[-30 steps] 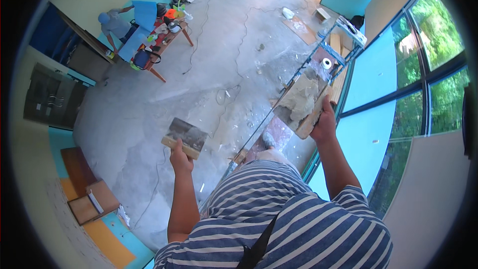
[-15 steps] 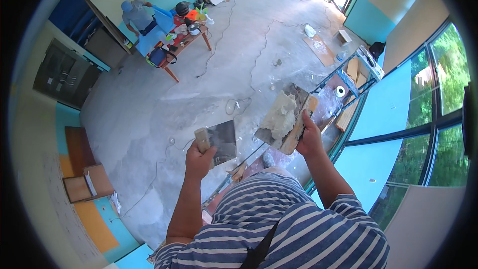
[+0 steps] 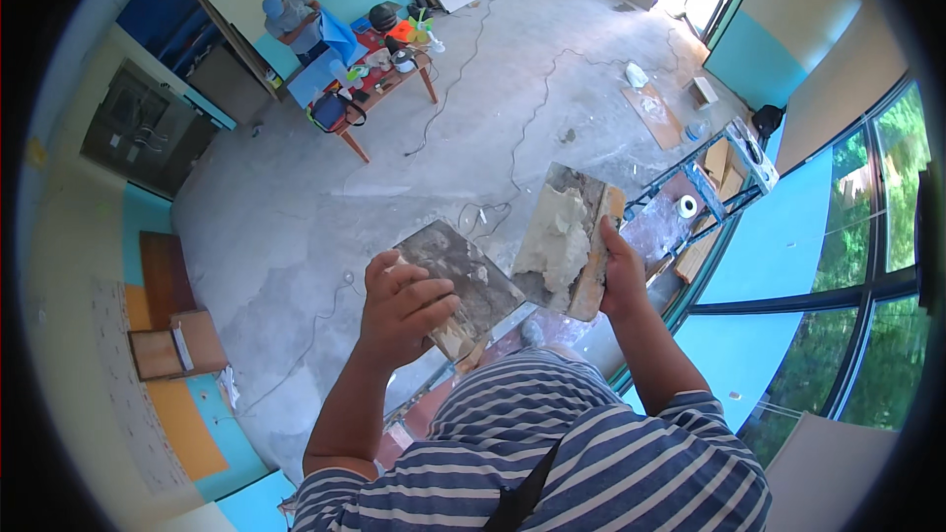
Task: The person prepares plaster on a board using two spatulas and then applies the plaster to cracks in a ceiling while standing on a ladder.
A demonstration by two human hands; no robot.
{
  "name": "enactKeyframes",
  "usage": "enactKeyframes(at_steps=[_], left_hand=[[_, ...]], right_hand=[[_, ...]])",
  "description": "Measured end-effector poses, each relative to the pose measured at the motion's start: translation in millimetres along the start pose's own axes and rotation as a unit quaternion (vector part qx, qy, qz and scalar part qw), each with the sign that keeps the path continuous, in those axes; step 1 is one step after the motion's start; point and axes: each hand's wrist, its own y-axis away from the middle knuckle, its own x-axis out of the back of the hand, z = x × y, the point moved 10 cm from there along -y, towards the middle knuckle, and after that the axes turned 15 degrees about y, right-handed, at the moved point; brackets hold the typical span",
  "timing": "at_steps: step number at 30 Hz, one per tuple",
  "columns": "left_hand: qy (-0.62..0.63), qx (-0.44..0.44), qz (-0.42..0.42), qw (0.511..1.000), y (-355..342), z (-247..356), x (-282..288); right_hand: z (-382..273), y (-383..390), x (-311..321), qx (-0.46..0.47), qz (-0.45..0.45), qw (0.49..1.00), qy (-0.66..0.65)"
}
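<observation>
My left hand is closed round the pale handle of a wide putty knife. Its broad grey blade is smeared and slants toward the right, its far corner close to the other blade. In my right hand is a second wide putty knife with a worn wooden edge, my thumb lying along it. A thick heap of off-white putty sits on that blade. The fingers under both tools are partly hidden.
A stepladder stands at the right, near a roll of tape and the windows. Far left, a person is beside a cluttered table. Cables run across the concrete floor. Open boxes are by the left wall.
My left hand has turned its putty knife over and swung it rightward, closer to the putty-laden one. The right hand stays nearly in place. The person at the table has changed posture.
</observation>
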Motion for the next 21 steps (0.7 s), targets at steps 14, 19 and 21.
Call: enactKeyframes(at_steps=[14,19,21], left_hand=[[-0.028,-0.030,0.047,0.998,-21,-4,-35],[0.027,0.007,0.118,0.993,-14,-15,-35],[0.067,0.024,0.152,0.986,-12,-18,-35]], right_hand=[[-21,-1,-19,-0.042,-0.042,0.996,0.068],[-27,0,-26,-0.033,-0.074,0.995,0.059],[-25,-2,-27,-0.036,-0.086,0.995,0.040]])
